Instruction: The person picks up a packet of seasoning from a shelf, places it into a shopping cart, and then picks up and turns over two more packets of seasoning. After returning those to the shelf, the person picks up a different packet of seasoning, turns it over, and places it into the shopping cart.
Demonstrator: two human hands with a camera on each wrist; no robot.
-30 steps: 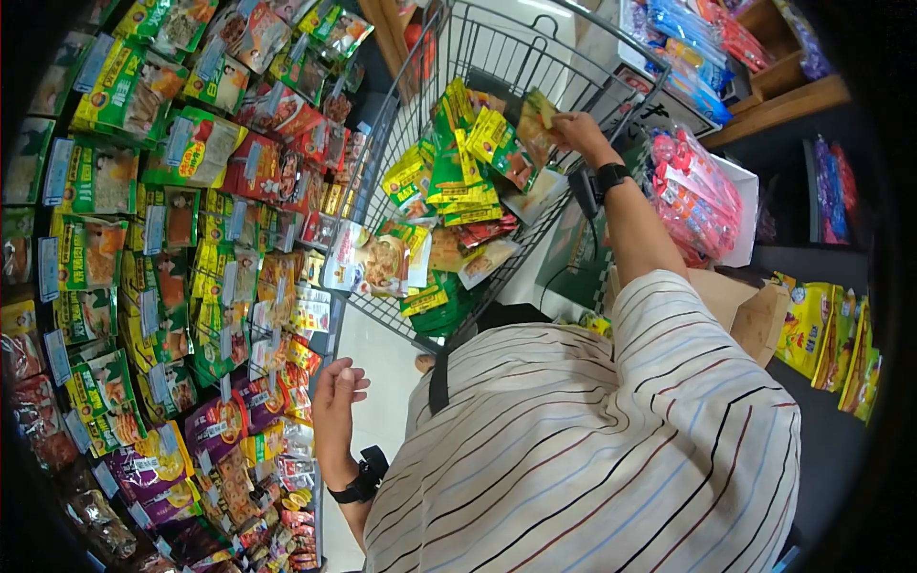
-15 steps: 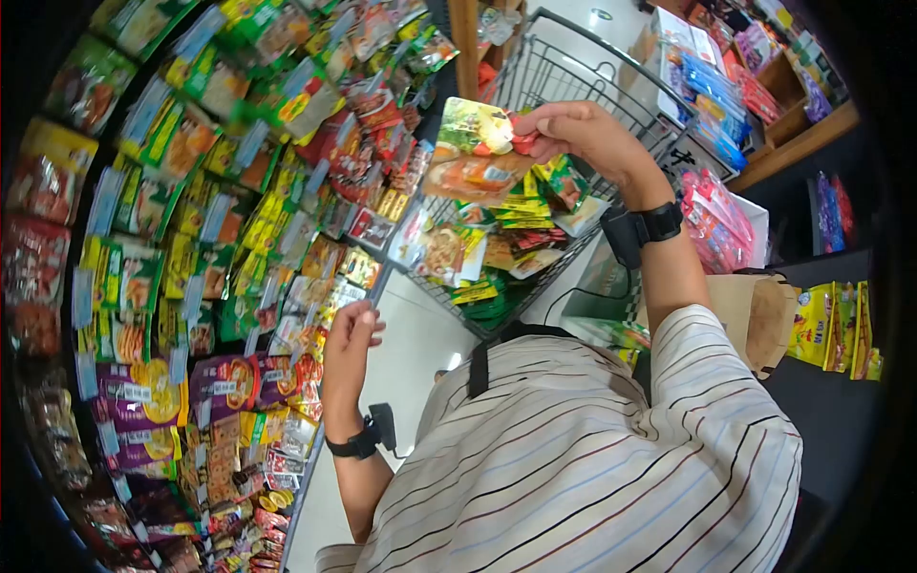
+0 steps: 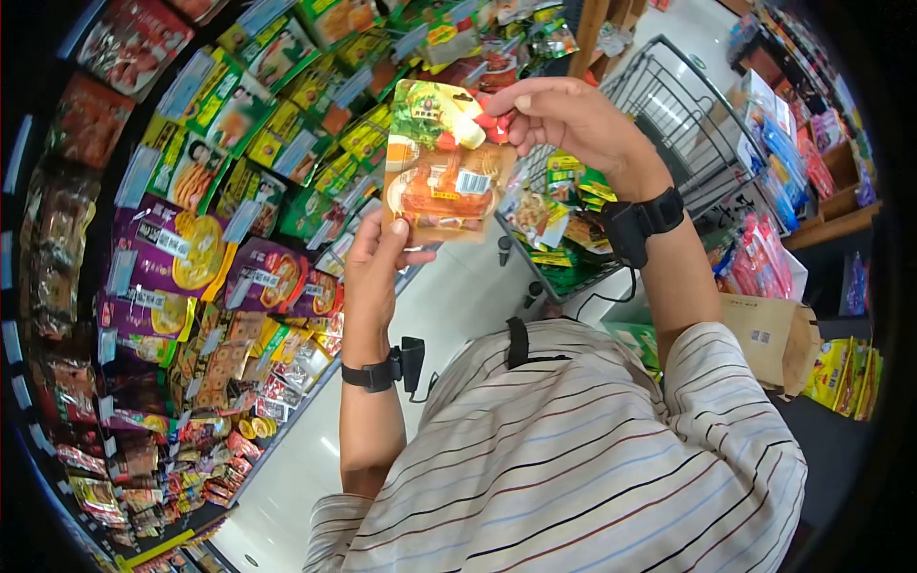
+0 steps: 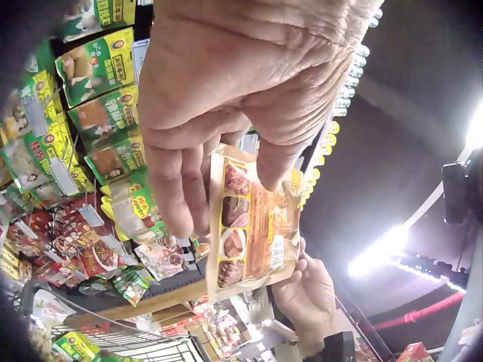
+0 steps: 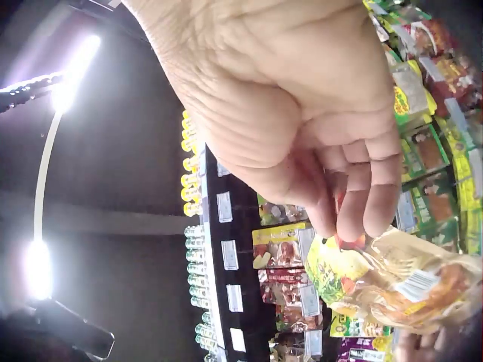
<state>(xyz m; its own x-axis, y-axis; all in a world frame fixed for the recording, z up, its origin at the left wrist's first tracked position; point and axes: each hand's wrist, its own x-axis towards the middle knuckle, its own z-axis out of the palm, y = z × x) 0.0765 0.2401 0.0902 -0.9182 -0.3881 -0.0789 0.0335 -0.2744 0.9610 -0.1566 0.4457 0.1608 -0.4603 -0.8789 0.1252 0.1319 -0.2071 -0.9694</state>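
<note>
A flat food packet (image 3: 447,162), green and yellow at the top with orange-brown food and a barcode below, is held up between both hands. My right hand (image 3: 585,129) pinches its upper right corner between thumb and fingers. At its lower left edge, my left hand (image 3: 374,263) grips with the thumb on the front. The left wrist view shows a face of the packet (image 4: 253,226) with small food pictures down one side. Crinkled and shiny, the packet (image 5: 400,283) hangs below the right fingertips in the right wrist view.
Racks of hanging packets (image 3: 191,244) fill the left side. A wire shopping cart (image 3: 669,105) holding several green and yellow packets stands behind the right hand. At the right are a cardboard box (image 3: 769,334), pink packages (image 3: 759,258) and yellow bags (image 3: 841,377).
My right hand has lifted the packet out of the cart and brought it left. My left hand has risen and taken its lower edge. The head view has shifted, with the cart now further right.
</note>
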